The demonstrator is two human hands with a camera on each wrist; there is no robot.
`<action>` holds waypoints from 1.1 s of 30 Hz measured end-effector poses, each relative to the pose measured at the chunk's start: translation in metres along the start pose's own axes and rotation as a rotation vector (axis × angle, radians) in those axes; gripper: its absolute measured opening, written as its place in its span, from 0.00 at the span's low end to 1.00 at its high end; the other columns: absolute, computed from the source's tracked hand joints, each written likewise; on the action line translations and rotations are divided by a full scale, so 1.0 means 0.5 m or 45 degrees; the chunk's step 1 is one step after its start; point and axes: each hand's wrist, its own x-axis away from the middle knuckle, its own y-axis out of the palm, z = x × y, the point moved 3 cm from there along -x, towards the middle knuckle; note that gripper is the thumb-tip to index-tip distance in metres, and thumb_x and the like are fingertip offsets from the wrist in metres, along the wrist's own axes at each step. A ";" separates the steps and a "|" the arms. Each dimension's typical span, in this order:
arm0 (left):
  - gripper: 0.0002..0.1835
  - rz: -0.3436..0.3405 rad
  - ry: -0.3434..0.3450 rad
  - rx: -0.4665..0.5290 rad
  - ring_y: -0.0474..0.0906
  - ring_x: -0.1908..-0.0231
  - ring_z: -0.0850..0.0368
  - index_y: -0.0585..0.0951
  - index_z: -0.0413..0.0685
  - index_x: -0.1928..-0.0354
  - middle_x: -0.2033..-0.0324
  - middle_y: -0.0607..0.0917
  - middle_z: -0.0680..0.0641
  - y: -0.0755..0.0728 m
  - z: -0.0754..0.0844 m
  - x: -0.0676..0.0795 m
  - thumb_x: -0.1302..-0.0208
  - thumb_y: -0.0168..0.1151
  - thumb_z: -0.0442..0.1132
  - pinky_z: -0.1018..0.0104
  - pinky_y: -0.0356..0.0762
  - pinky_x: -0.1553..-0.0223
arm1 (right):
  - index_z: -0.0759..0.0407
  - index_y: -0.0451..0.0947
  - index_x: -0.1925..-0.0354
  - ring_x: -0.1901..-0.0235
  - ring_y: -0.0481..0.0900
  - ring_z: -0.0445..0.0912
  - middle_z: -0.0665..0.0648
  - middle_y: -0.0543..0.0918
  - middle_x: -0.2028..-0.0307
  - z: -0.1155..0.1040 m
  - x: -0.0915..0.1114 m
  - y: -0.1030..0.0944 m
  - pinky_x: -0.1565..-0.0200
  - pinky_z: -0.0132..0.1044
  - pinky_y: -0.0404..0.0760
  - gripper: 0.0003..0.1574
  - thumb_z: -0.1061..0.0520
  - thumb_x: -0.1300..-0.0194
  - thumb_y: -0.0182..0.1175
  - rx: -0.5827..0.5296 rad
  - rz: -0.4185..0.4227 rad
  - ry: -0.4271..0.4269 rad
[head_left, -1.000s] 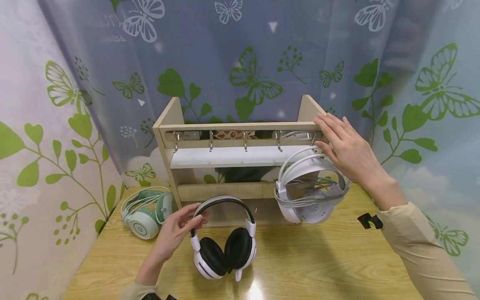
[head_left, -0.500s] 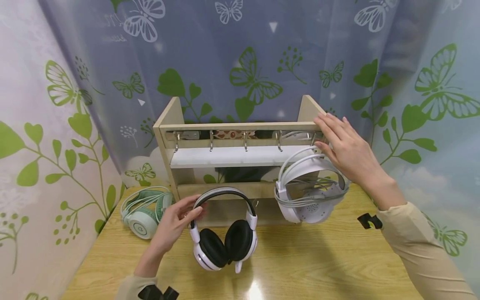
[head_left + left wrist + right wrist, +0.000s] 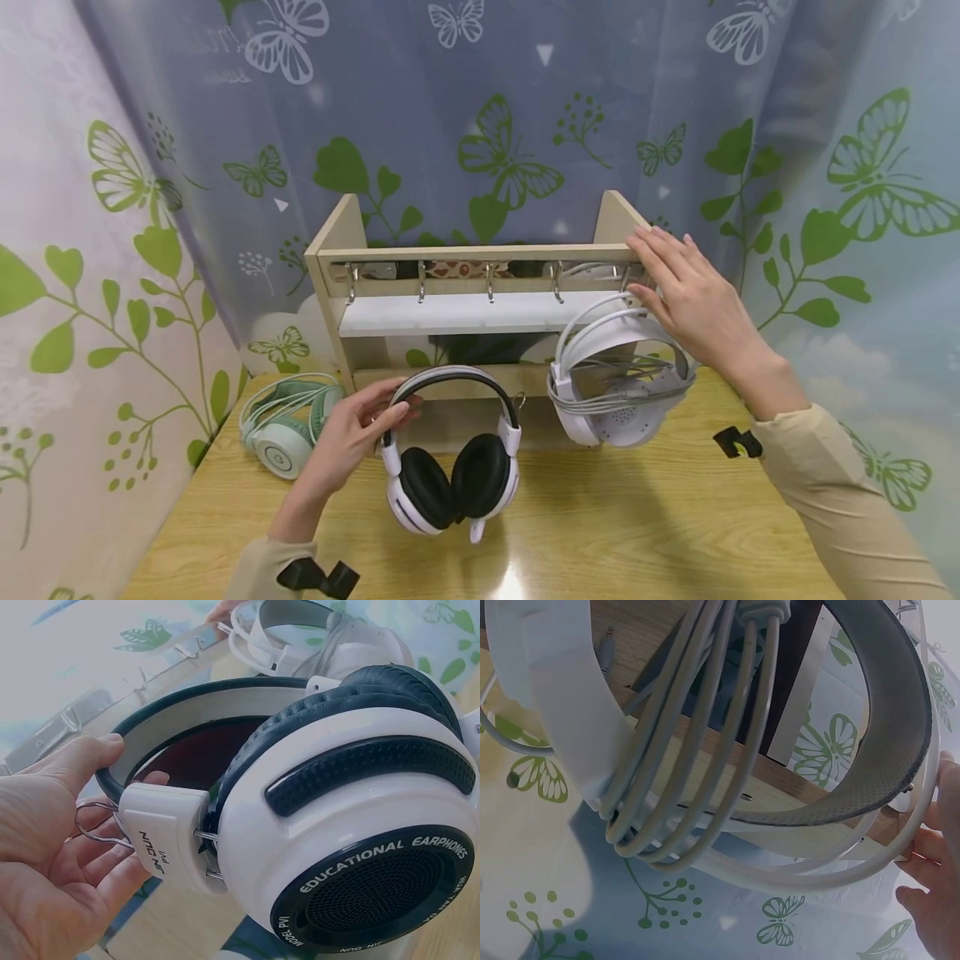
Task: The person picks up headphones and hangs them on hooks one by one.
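Observation:
My left hand [image 3: 347, 435] holds white headphones with black ear pads [image 3: 480, 475] by the left side of the headband, up off the table in front of the rack. The left wrist view shows the thumb against the band of these headphones [image 3: 352, 825], fingers beneath it. My right hand [image 3: 693, 300] rests with straight fingers on the top right corner of the wooden rack [image 3: 480, 252]. Just below it, white headphones with a grey cable [image 3: 622, 408] wound round them hang at the rack's right end. In the right wrist view the cable [image 3: 682, 750] crosses in front.
Several metal hooks [image 3: 491, 283] line the rack's upper bar, above a white shelf [image 3: 450, 315]. Pale green headphones [image 3: 281, 446] lie on the wooden table [image 3: 600, 525] left of the rack. Patterned curtains [image 3: 420, 108] stand behind and at both sides.
My left hand has lifted the black-padded headphones a little, and they have shifted slightly up toward the rack. My right hand and the cable-wound headphones have stayed put.

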 end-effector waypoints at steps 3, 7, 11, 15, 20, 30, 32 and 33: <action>0.20 -0.004 0.021 0.005 0.87 0.50 0.49 0.76 0.37 0.35 0.50 0.87 0.42 0.003 0.008 -0.007 0.25 0.58 0.36 0.63 0.85 0.49 | 0.63 0.62 0.25 0.26 0.61 0.58 0.65 0.67 0.28 0.000 0.000 0.000 0.22 0.50 0.50 0.45 0.33 0.20 0.32 0.003 -0.002 0.001; 0.20 -0.005 0.041 -0.024 0.87 0.51 0.51 0.76 0.38 0.35 0.49 0.86 0.35 0.005 0.021 -0.014 0.25 0.58 0.35 0.64 0.85 0.49 | 0.63 0.62 0.25 0.26 0.61 0.58 0.65 0.67 0.28 0.001 0.000 0.001 0.22 0.51 0.51 0.45 0.32 0.20 0.31 0.005 0.001 -0.001; 0.19 -0.011 0.058 -0.072 0.87 0.52 0.53 0.76 0.39 0.35 0.49 0.85 0.31 0.005 0.034 -0.021 0.24 0.57 0.35 0.66 0.85 0.50 | 0.63 0.62 0.25 0.26 0.61 0.57 0.65 0.68 0.28 0.001 0.000 0.002 0.22 0.51 0.51 0.45 0.32 0.20 0.31 0.009 0.005 -0.001; 0.19 -0.021 0.070 -0.076 0.87 0.52 0.50 0.76 0.39 0.35 0.48 0.83 0.28 0.004 0.045 -0.028 0.24 0.57 0.35 0.66 0.85 0.50 | 0.63 0.63 0.25 0.26 0.61 0.57 0.65 0.68 0.28 0.001 0.000 0.001 0.22 0.51 0.51 0.45 0.33 0.20 0.32 0.010 0.005 -0.001; 0.20 -0.027 0.065 -0.076 0.87 0.51 0.52 0.76 0.40 0.34 0.47 0.83 0.28 0.005 0.054 -0.036 0.24 0.57 0.36 0.66 0.85 0.49 | 0.63 0.63 0.25 0.26 0.61 0.58 0.65 0.67 0.28 0.000 0.001 -0.001 0.22 0.51 0.51 0.45 0.33 0.19 0.32 0.011 0.006 -0.003; 0.20 -0.015 0.070 -0.101 0.87 0.53 0.60 0.76 0.40 0.34 0.48 0.85 0.33 0.005 0.077 -0.051 0.24 0.57 0.36 0.67 0.85 0.50 | 0.63 0.62 0.25 0.26 0.61 0.57 0.64 0.67 0.27 0.000 0.001 -0.002 0.22 0.51 0.51 0.45 0.33 0.19 0.32 0.014 0.000 -0.007; 0.20 -0.017 0.079 -0.096 0.87 0.53 0.60 0.76 0.40 0.34 0.48 0.85 0.33 0.004 0.080 -0.054 0.24 0.57 0.37 0.67 0.84 0.50 | 0.63 0.62 0.25 0.26 0.61 0.57 0.65 0.67 0.28 0.000 0.001 -0.002 0.22 0.51 0.51 0.45 0.33 0.19 0.32 0.015 0.000 -0.007; 0.20 -0.020 0.081 -0.090 0.87 0.52 0.60 0.76 0.40 0.34 0.48 0.85 0.33 0.004 0.081 -0.056 0.24 0.57 0.37 0.67 0.84 0.49 | 0.63 0.62 0.25 0.26 0.61 0.57 0.65 0.67 0.28 0.000 0.001 -0.001 0.22 0.51 0.51 0.45 0.33 0.19 0.32 0.015 -0.001 -0.007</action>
